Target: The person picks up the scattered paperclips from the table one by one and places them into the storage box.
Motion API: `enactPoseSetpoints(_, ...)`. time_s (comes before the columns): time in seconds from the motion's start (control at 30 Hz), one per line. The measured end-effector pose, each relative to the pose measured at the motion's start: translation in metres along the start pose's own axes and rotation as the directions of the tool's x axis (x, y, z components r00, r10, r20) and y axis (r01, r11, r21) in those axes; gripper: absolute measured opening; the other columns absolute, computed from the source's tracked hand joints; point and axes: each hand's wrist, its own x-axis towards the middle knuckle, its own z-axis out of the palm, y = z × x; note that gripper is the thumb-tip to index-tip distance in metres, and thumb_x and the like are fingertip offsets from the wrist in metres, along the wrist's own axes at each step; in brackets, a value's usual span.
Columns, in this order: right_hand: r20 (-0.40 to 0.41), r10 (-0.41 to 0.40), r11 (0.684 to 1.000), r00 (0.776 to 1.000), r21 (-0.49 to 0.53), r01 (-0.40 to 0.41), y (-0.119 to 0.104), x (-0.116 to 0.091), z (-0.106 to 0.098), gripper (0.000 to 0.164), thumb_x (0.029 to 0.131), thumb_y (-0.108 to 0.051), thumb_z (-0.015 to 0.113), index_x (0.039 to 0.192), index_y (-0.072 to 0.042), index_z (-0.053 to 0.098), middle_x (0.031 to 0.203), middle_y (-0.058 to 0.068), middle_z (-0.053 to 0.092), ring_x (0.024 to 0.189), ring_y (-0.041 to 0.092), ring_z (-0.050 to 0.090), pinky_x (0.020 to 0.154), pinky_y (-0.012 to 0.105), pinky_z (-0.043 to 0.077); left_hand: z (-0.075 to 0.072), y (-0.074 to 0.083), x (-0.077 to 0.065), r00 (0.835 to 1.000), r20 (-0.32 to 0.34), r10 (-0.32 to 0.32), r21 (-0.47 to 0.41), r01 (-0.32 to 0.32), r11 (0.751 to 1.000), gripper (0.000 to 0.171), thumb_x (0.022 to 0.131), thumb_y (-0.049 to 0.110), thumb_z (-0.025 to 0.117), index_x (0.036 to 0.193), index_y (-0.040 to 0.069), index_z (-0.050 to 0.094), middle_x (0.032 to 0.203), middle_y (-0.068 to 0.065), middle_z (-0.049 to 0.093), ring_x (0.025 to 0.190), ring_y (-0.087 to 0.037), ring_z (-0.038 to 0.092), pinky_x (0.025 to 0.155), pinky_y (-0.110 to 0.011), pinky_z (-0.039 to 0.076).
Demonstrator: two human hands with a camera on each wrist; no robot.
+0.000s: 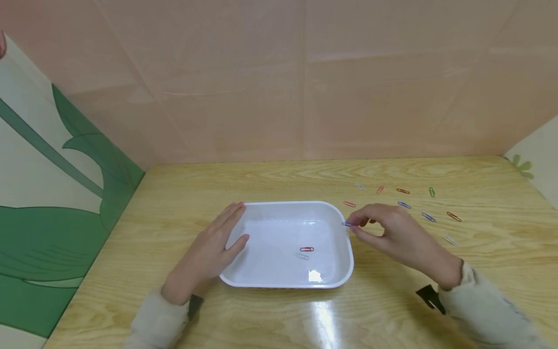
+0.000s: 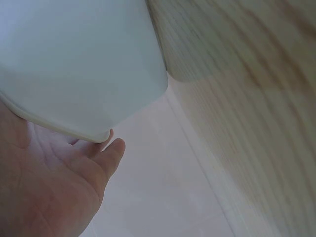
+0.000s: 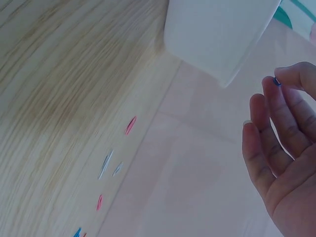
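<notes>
A white tray [image 1: 266,265] sits on the table, with a red paper clip [image 1: 307,249] and a whitish paper clip [image 1: 302,256] lying inside it. My left hand [image 1: 211,247] rests along the tray's left rim, fingers extended; in the left wrist view the rim crosses the palm [image 2: 44,182]. Between thumb and index finger my right hand [image 1: 401,236] pinches a blue paper clip [image 1: 346,224], right at the tray's right rim in the head view. The right wrist view shows only a small end of this clip [image 3: 277,81] at the fingertips.
Several paper clips lie scattered right of the tray: a pink one [image 1: 349,204], a green one [image 1: 432,192], a blue one [image 1: 428,217], a red-brown one [image 1: 454,216] and a white one [image 1: 451,241] among them. A pinkish wall [image 1: 261,121] borders the table's [image 1: 183,189] far edge.
</notes>
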Motion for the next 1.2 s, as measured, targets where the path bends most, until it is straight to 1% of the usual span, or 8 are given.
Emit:
enactPoseSetpoints(0.17, 0.006, -0.022, 1.0, 1.0, 0.016, 0.022, -0.005, 0.004, 0.007, 0.026, 0.074, 0.002, 0.081, 0.093, -0.014, 0.074, 0.088, -0.009, 0.073, 0.078, 0.008, 0.065, 0.07, 0.007, 0.051, 0.0, 0.0, 0.0, 1.0, 0.0, 0.001, 0.001, -0.001, 1.0, 0.066, 0.101, 0.037, 0.053, 0.155, 0.006, 0.031, 0.163, -0.011, 0.03, 0.152, -0.03, 0.027, 0.122, -0.05, 0.029)
enactPoseSetpoints(0.3, 0.033, -0.019, 0.998, 0.999, 0.054, 0.017, -0.01, 0.007, 0.012, 0.023, 0.077, 0.002, 0.079, 0.093, -0.013, 0.074, 0.088, -0.009, 0.072, 0.079, 0.006, 0.064, 0.067, 0.013, 0.055, 0.0, 0.0, 0.0, 1.0, -0.005, 0.005, 0.006, -0.005, 1.0, 0.066, 0.101, 0.037, 0.054, 0.155, 0.006, 0.032, 0.162, -0.011, 0.031, 0.151, -0.03, 0.028, 0.121, -0.05, 0.029)
enactPoseSetpoints(0.43, 0.056, -0.042, 0.996, 0.998, 0.08, 0.038, -0.014, 0.009, 0.017, 0.022, 0.077, 0.002, 0.079, 0.092, -0.013, 0.074, 0.086, -0.009, 0.071, 0.078, 0.004, 0.061, 0.064, 0.013, 0.054, 0.001, 0.001, 0.001, 1.0, -0.006, 0.008, 0.007, -0.008, 1.0, 0.065, 0.101, 0.037, 0.053, 0.155, 0.006, 0.032, 0.162, -0.012, 0.032, 0.151, -0.03, 0.028, 0.122, -0.05, 0.03)
enactPoseSetpoints(0.53, 0.074, -0.043, 0.996, 0.996, 0.08, 0.037, -0.017, 0.011, 0.019, 0.021, 0.077, 0.0, 0.079, 0.092, -0.014, 0.074, 0.086, -0.01, 0.071, 0.077, 0.005, 0.061, 0.064, 0.013, 0.053, 0.0, 0.002, 0.001, 1.0, -0.005, 0.006, 0.006, -0.006, 1.0, 0.065, 0.101, 0.037, 0.053, 0.155, 0.006, 0.032, 0.162, -0.013, 0.032, 0.151, -0.03, 0.028, 0.122, -0.05, 0.03)
enactPoseSetpoints(0.7, 0.112, -0.017, 0.997, 0.994, 0.082, 0.008, -0.02, 0.013, 0.025, 0.018, 0.078, -0.002, 0.08, 0.092, -0.012, 0.074, 0.088, -0.009, 0.072, 0.078, 0.006, 0.063, 0.065, 0.02, 0.057, 0.0, 0.003, 0.002, 1.0, -0.001, 0.0, 0.009, 0.0, 1.0, 0.066, 0.101, 0.037, 0.053, 0.155, 0.007, 0.031, 0.162, -0.012, 0.031, 0.151, -0.03, 0.028, 0.122, -0.05, 0.03)
enactPoseSetpoints(0.87, 0.148, -0.028, 0.996, 0.989, 0.092, 0.014, -0.024, 0.016, 0.033, 0.015, 0.08, -0.002, 0.078, 0.091, -0.012, 0.074, 0.088, -0.009, 0.072, 0.079, 0.006, 0.065, 0.068, 0.025, 0.06, 0.0, 0.002, 0.002, 1.0, 0.002, -0.002, 0.014, 0.002, 1.0, 0.066, 0.101, 0.038, 0.053, 0.156, 0.008, 0.031, 0.163, -0.01, 0.03, 0.151, -0.03, 0.027, 0.121, -0.05, 0.03)
enactPoseSetpoints(1.03, 0.192, -0.043, 0.998, 0.98, 0.05, 0.034, -0.027, 0.018, 0.039, 0.014, 0.083, -0.004, 0.075, 0.092, -0.014, 0.074, 0.088, -0.01, 0.071, 0.08, 0.006, 0.064, 0.07, 0.025, 0.058, 0.0, 0.001, 0.002, 1.0, 0.0, 0.002, 0.009, -0.002, 1.0, 0.066, 0.101, 0.038, 0.053, 0.156, 0.008, 0.031, 0.163, -0.01, 0.03, 0.151, -0.03, 0.028, 0.122, -0.049, 0.03)
enactPoseSetpoints(1.2, 0.227, -0.059, 0.998, 0.972, 0.049, 0.049, -0.028, 0.019, 0.045, 0.013, 0.084, -0.004, 0.074, 0.092, -0.015, 0.074, 0.088, -0.01, 0.071, 0.08, 0.007, 0.063, 0.071, 0.024, 0.057, 0.001, 0.001, 0.002, 1.0, -0.007, 0.014, 0.012, -0.013, 1.0, 0.065, 0.101, 0.037, 0.053, 0.155, 0.007, 0.032, 0.162, -0.011, 0.031, 0.151, -0.031, 0.029, 0.121, -0.05, 0.03)
